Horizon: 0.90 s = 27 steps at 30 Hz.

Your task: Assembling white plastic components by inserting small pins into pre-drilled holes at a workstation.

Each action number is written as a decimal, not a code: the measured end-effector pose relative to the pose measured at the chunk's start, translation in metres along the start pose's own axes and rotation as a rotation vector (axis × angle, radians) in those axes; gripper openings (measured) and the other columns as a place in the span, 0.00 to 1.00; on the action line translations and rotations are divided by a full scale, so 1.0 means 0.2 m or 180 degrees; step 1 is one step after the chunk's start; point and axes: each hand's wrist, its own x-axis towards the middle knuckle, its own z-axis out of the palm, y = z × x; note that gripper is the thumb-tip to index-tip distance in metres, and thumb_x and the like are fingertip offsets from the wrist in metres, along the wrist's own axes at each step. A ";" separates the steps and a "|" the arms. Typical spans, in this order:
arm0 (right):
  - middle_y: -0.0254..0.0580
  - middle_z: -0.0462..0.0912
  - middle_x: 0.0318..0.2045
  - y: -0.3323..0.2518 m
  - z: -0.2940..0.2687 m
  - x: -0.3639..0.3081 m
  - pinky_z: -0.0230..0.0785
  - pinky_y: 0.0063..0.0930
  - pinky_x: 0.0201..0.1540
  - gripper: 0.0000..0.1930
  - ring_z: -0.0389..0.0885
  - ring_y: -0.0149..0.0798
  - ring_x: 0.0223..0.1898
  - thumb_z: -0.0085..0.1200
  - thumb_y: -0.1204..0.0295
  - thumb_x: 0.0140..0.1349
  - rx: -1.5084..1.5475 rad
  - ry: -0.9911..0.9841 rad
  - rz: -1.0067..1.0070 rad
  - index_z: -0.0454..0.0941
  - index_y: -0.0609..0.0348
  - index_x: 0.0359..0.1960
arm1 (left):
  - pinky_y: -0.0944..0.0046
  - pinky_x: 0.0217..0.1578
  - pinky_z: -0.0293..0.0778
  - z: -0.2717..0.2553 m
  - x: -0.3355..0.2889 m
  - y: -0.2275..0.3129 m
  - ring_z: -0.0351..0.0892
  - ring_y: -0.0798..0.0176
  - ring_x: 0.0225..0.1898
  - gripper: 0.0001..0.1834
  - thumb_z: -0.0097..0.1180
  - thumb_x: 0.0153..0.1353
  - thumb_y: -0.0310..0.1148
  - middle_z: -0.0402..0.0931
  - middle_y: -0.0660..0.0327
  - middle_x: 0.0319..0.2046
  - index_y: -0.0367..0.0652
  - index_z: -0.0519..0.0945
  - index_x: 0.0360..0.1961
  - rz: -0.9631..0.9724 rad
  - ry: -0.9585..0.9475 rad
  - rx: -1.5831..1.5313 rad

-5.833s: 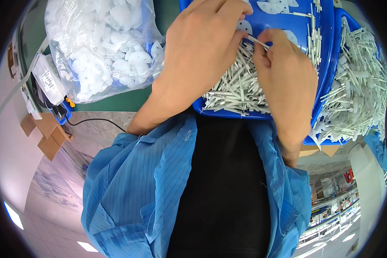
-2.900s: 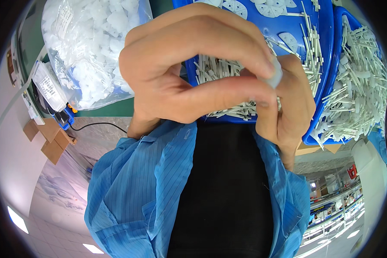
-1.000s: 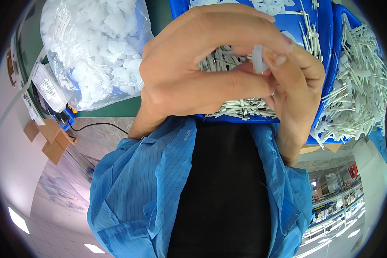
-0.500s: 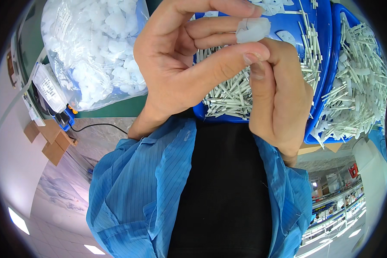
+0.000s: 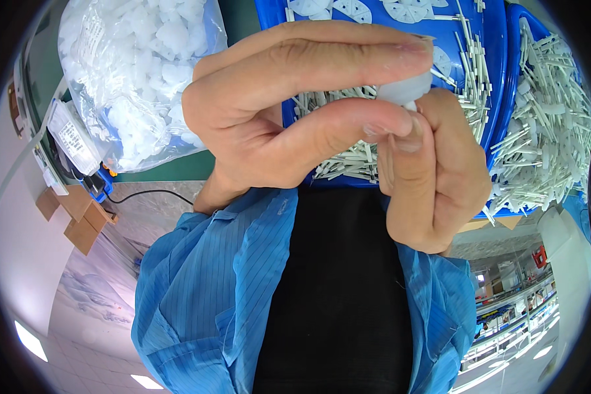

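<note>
My left hand [image 5: 276, 98] is closed, with its fingers bent over a translucent white plastic piece [image 5: 407, 89] and its thumb below. A small white stub [image 5: 410, 105] shows under the piece, beside the right fingertips. My right hand [image 5: 433, 174] pinches thumb and index finger together there, touching the left thumb. The fingers mostly hide whatever the right hand grips. Behind both hands stands a blue bin [image 5: 486, 39] holding white sticks [image 5: 348, 161] and flat white fan-shaped pieces [image 5: 353, 10].
At the left, a clear plastic bag [image 5: 138, 79] full of translucent white pieces lies on the green table [image 5: 171, 172]. A second blue bin [image 5: 505, 85] with heaped white sticks [image 5: 548, 118] stands right. Cardboard [image 5: 79, 223] and a black cable [image 5: 152, 191] are at the lower left.
My left fingers have closed down over the white piece, which has moved lower and slightly right. My right hand has shifted a little down and right, still pinched.
</note>
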 end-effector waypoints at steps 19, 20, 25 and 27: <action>0.44 0.79 0.30 0.21 -0.20 0.10 0.70 0.38 0.36 0.04 0.78 0.47 0.34 0.60 0.79 0.56 -0.3242 0.0261 -0.0531 0.79 0.64 0.32 | 0.67 0.34 0.80 -0.01 -0.03 0.02 0.84 0.59 0.35 0.14 0.64 0.55 0.28 0.80 0.44 0.39 0.27 0.80 0.40 -0.1071 0.0360 -0.0465; 0.44 0.78 0.30 0.23 -0.20 0.11 0.70 0.38 0.36 0.05 0.77 0.48 0.34 0.60 0.79 0.55 -0.3103 0.0213 -0.0605 0.78 0.64 0.32 | 0.66 0.35 0.80 -0.01 -0.03 0.03 0.83 0.58 0.35 0.14 0.64 0.56 0.28 0.80 0.44 0.39 0.27 0.80 0.40 -0.1272 0.0547 -0.0573; 0.45 0.78 0.31 0.23 -0.16 0.13 0.70 0.39 0.37 0.07 0.77 0.49 0.35 0.60 0.79 0.54 -0.2609 0.0347 -0.0712 0.76 0.62 0.34 | 0.63 0.39 0.82 0.03 -0.03 0.05 0.83 0.57 0.38 0.15 0.60 0.61 0.30 0.78 0.44 0.40 0.26 0.77 0.42 -0.1788 0.1209 -0.0948; 0.46 0.78 0.31 0.24 -0.15 0.13 0.70 0.40 0.38 0.07 0.76 0.50 0.36 0.59 0.80 0.54 -0.2813 0.0357 -0.0640 0.75 0.63 0.34 | 0.62 0.41 0.82 0.03 -0.03 0.05 0.83 0.56 0.39 0.15 0.59 0.63 0.31 0.78 0.44 0.41 0.26 0.76 0.43 -0.1847 0.1357 -0.1018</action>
